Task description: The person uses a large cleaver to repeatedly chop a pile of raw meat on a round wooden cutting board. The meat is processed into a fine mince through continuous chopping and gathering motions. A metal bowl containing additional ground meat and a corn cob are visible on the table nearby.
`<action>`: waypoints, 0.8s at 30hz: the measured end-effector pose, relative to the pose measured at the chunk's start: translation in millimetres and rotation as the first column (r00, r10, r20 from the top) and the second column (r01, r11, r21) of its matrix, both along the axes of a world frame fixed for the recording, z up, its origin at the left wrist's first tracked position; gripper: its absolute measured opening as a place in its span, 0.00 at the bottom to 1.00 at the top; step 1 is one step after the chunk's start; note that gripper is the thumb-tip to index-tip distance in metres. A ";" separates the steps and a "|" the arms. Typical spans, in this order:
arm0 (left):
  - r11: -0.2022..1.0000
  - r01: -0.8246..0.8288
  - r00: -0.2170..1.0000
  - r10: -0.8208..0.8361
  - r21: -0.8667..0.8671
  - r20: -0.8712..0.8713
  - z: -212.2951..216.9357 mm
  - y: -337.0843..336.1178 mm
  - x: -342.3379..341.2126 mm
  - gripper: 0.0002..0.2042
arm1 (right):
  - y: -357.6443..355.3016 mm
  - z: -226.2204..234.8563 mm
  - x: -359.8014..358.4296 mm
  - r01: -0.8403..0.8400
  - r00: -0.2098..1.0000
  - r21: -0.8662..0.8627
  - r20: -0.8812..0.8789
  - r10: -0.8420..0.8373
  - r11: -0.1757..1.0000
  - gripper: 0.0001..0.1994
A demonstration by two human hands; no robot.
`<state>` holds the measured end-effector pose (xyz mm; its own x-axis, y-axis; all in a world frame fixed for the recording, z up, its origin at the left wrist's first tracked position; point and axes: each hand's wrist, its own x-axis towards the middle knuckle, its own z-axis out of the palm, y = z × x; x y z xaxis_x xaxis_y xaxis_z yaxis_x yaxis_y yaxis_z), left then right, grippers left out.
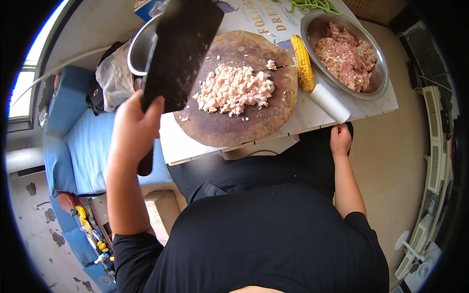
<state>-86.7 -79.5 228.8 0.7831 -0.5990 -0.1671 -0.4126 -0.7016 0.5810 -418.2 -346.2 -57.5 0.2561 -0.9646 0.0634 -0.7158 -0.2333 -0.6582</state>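
1. Head view, the only one. Left hand (134, 124) is closed round the handle of a cleaver (183, 53); the broad dark blade covers the left edge of the board (254, 132) and part of a steel basin (141, 49). The blade lies beside the pile, not in it; cannot tell whether it touches the wood.

2. Right hand (341, 140) is low at the table (181, 146) edge, just below the end of a white roll (330, 102). Fingers look curled in; cannot tell if they hold anything.

3. Meat (237, 90): pale, diced small, heaped in the middle of the board. A small clump sits apart near the crack on the right; a few bits lie scattered.

4. Done, by my reading: the meat is all cut down, no large slab visible on the board. Pinker mince (347, 58) is in the bowl (313, 30) at the right.

5. Left, by my reading: the board's pieces are separate dice, coarser than the mince, and not yet off the board.

6. Corn (303, 63) lies whole between board and bowl; green beans (317, 5) at the far edge look uncut.
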 end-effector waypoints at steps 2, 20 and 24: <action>0.969 0.092 0.981 -0.128 0.230 0.144 -38.5 5.5 5.2 0.13 | 1.9 1.3 3.8 -0.001 1.000 0.000 0.000 0.001 1.000 0.10; 0.987 0.091 0.996 -0.093 0.129 0.011 -15.1 -11.6 -6.4 0.13 | -0.7 -4.5 -2.5 0.017 1.000 -0.043 -0.010 -0.017 0.999 0.10; 0.999 0.024 1.000 -0.024 0.036 -0.010 1.2 -13.5 -18.6 0.13 | -0.6 2.7 0.1 0.016 0.999 0.013 -0.031 -0.016 1.000 0.10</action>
<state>-105.3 -92.9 229.9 0.7667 -0.6112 -0.1965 -0.4239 -0.7119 0.5599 -418.0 -346.8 -54.8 0.2420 -0.9693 0.0427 -0.7397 -0.2128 -0.6384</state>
